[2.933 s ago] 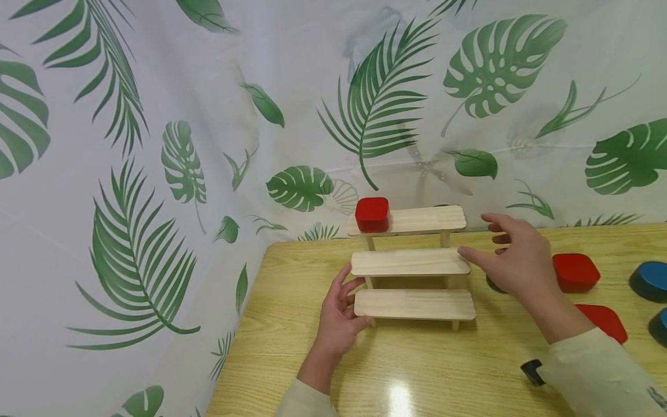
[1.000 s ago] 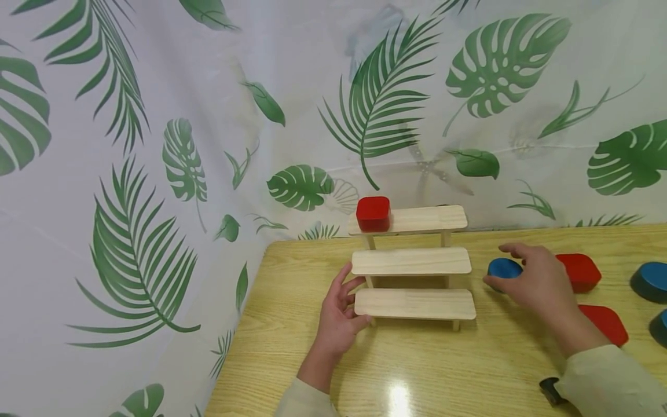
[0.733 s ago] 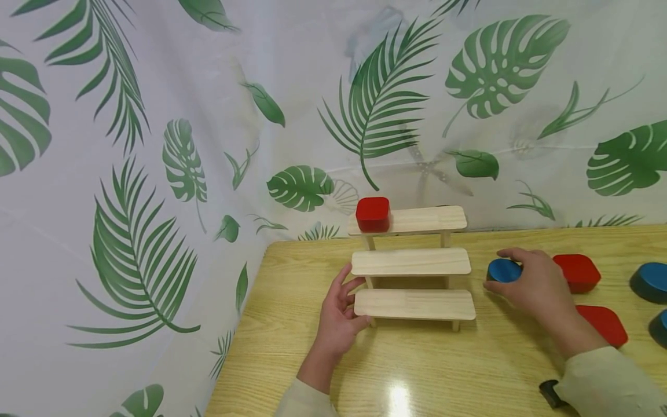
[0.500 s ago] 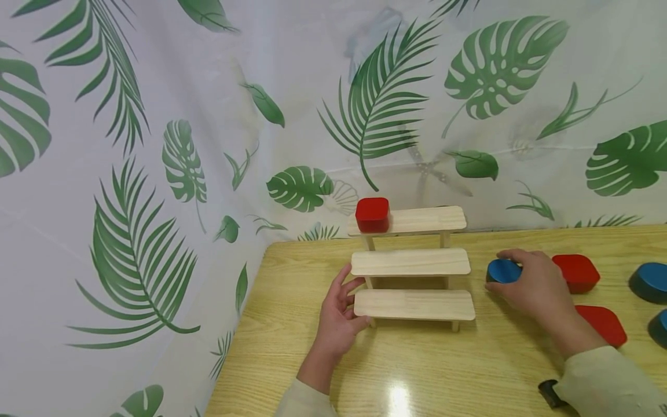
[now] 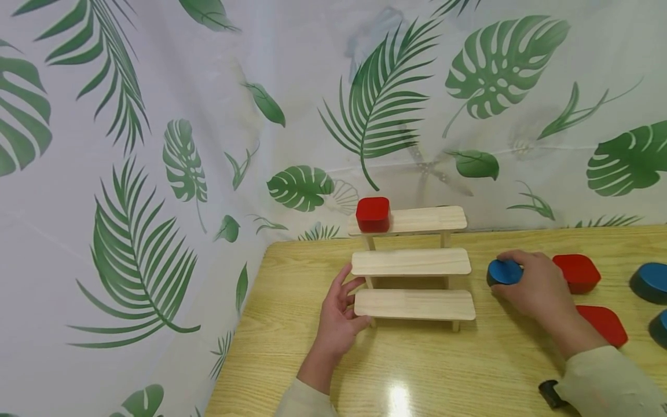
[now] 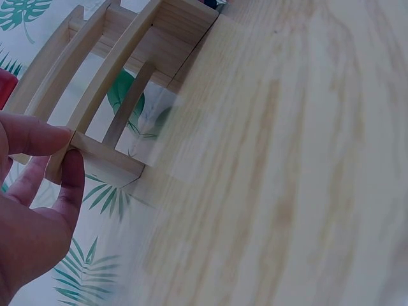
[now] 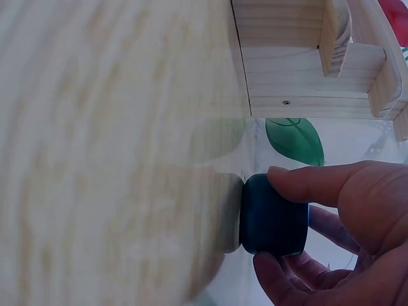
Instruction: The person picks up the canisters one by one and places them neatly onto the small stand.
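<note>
A three-tier wooden shelf [image 5: 410, 263] stands on the table, with a red rounded-square block [image 5: 373, 215] at the left end of its top tier. My left hand [image 5: 337, 324] grips the left end of the bottom tier; in the left wrist view the thumb and fingers pinch the board's end [image 6: 60, 162]. Right of the shelf, my right hand [image 5: 539, 286] holds a round blue block [image 5: 504, 271] by its sides. The right wrist view shows thumb and fingers around the blue block [image 7: 274, 215], which sits right at the tabletop.
Two more red blocks, one behind [image 5: 576, 273] and one in front [image 5: 604, 325], lie right of my right hand. Farther right are two blue blocks, a whole one [image 5: 651, 282] and one cut by the frame edge [image 5: 660, 327]. A leaf-print cloth [image 5: 417, 116] hangs behind the table.
My right hand has moved from beside the shelf's middle tier down to the right, and its fingers have closed around the round blue block. The left hand has stayed on the shelf.
</note>
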`<state>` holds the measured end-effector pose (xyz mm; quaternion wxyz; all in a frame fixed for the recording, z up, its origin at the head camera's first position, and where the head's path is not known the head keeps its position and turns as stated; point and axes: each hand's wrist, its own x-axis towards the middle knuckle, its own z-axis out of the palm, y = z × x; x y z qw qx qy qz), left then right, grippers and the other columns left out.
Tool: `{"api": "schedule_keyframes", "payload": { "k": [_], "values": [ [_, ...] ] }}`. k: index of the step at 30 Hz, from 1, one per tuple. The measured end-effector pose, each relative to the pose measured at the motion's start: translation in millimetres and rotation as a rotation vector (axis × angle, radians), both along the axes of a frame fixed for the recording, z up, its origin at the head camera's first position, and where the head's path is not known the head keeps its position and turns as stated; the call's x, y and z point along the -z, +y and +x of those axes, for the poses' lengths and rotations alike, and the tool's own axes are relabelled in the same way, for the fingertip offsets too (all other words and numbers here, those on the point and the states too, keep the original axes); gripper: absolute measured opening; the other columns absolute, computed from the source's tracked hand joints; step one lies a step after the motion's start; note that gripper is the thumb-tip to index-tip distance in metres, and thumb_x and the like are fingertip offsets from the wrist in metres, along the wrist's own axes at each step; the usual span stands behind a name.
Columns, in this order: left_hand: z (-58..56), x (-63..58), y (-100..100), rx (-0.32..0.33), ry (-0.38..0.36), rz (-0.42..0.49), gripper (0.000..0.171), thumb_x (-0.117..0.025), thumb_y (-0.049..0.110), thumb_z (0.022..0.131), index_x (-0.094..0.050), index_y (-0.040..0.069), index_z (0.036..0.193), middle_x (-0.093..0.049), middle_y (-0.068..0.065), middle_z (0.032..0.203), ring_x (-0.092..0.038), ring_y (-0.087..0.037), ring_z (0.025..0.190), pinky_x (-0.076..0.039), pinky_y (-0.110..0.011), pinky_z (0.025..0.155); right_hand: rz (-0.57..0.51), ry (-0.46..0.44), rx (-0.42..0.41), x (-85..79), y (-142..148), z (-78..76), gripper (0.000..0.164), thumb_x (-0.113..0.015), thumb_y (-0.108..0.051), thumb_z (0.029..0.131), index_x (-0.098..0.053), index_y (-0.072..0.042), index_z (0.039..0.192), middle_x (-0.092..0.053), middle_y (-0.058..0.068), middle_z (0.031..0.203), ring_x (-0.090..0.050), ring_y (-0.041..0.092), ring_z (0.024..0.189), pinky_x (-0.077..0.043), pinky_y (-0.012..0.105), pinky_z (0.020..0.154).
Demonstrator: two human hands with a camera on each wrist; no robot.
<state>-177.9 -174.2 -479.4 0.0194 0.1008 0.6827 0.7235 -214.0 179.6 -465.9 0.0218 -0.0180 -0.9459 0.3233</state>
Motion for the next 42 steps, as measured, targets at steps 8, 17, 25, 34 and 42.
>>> {"api": "schedule_keyframes", "payload": {
  "k": [8,17,25,34,42],
  "values": [
    [0.0,0.0,0,0.009,0.007,0.009,0.105,-0.058,-0.031,0.072,-0.031,0.025,0.157,-0.052,-0.009,0.142,-0.051,-0.03,0.104,-0.052,-0.03,0.072,0.003,0.013,-0.01,0.8,1,0.0,0.065,-0.085,-0.019,0.077,-0.056,0.003,0.131,-0.045,0.039,0.126,-0.04,0.063,0.109,-0.043,0.073,0.079],
    [-0.3,0.7,0,0.003,0.003,0.013,0.104,-0.058,-0.03,0.071,-0.032,0.025,0.156,-0.052,-0.009,0.141,-0.051,-0.03,0.102,-0.052,-0.03,0.071,0.002,0.016,-0.003,-0.5,0,0.5,0.064,-0.084,-0.019,0.078,-0.056,0.003,0.131,-0.045,0.039,0.125,-0.04,0.063,0.109,-0.044,0.073,0.078],
    [-0.7,0.8,0,0.003,0.007,0.009,0.104,-0.059,-0.03,0.072,-0.033,0.024,0.156,-0.052,-0.01,0.141,-0.051,-0.031,0.103,-0.052,-0.03,0.073,-0.009,0.034,0.005,-2.8,-1,0.6,0.062,-0.083,-0.019,0.08,-0.055,0.003,0.131,-0.045,0.038,0.125,-0.04,0.062,0.109,-0.044,0.073,0.078],
    [0.0,0.8,-1,0.002,0.016,0.003,0.103,-0.059,-0.03,0.071,-0.032,0.022,0.157,-0.051,-0.012,0.142,-0.051,-0.031,0.103,-0.052,-0.029,0.073,-0.041,0.098,0.009,-13.7,-2,1.9,0.06,-0.081,-0.019,0.081,-0.056,0.003,0.13,-0.047,0.038,0.125,-0.042,0.061,0.108,-0.043,0.073,0.08],
    [0.5,-0.1,0,-0.001,0.013,0.009,0.103,-0.06,-0.03,0.071,-0.033,0.022,0.157,-0.052,-0.011,0.141,-0.052,-0.033,0.104,-0.052,-0.031,0.075,-0.057,0.182,0.02,-27.3,-6,2.2,0.057,-0.082,-0.02,0.081,-0.059,0.002,0.129,-0.05,0.035,0.122,-0.048,0.055,0.103,-0.046,0.069,0.079]
  ]
}}
